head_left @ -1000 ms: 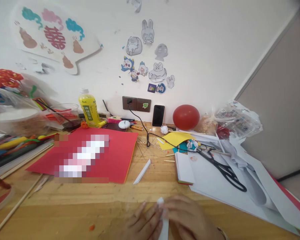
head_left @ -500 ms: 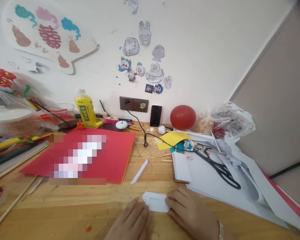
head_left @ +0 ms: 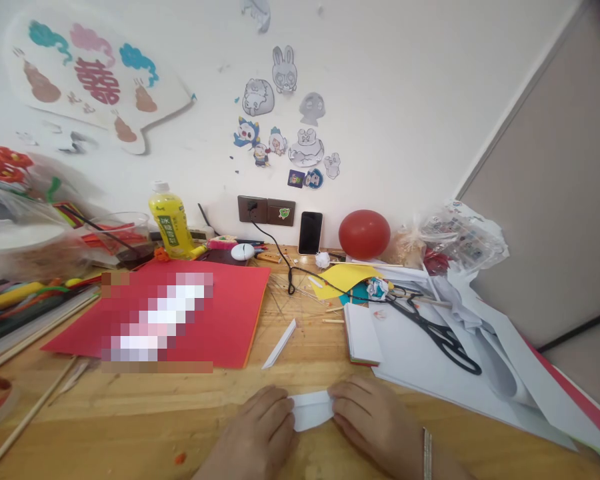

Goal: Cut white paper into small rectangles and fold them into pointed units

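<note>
A small folded piece of white paper (head_left: 312, 411) lies low over the wooden table (head_left: 240, 383), near its front edge. My left hand (head_left: 263, 423) grips the paper's left end with fingers curled. At the right end, my right hand (head_left: 367, 413) pinches the paper between bent fingers; a bracelet circles that wrist. The thumbs are mostly hidden. A narrow folded white paper strip (head_left: 279, 344) rests just beyond my hands. Right of it stands a stack of small paper sheets (head_left: 363, 335), white on top.
Red paper sheets (head_left: 230, 313) cover the left side, with a yellow bottle (head_left: 169, 220) behind. Black-handled scissors (head_left: 437, 333) lie on white paper (head_left: 405, 377) to the right. A red balloon (head_left: 364, 235) and a phone (head_left: 311, 233) are against the wall. A black cable (head_left: 280, 253) crosses the back.
My left hand has moved up onto the left end of the paper, covering its pointed corner. My right hand keeps its hold, and the paper has shifted slightly toward me.
</note>
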Demonstrator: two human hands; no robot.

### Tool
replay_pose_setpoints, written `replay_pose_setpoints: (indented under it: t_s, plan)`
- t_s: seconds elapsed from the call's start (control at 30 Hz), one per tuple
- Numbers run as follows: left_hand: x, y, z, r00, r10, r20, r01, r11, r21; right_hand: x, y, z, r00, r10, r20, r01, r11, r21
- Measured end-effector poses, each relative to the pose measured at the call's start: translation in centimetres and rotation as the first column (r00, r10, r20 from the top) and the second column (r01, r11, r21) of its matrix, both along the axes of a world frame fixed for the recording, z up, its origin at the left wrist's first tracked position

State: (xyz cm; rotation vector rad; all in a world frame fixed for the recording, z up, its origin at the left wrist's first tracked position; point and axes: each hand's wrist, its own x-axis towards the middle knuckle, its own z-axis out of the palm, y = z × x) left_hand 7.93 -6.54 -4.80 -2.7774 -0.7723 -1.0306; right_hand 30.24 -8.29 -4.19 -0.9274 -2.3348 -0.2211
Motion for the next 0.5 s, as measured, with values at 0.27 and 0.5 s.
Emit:
replay_pose_setpoints:
  t_s: [0.27, 0.5]
  plan:
    - [0.18, 0.28, -0.11, 0.999, -0.038, -0.02, 0.038, 0.999, 0.02, -0.32, -0.2, 0.16, 0.992, 0.012, -0.128, -0.031, 0.989, -0.146]
    - [0.07, 0.06, 0.84, 0.998, 0.002, -0.056, -0.009, 0.991, -0.134, -0.48, -0.27, -0.05, 0.959, -0.069, -0.275, -0.024, 0.946, -0.322]
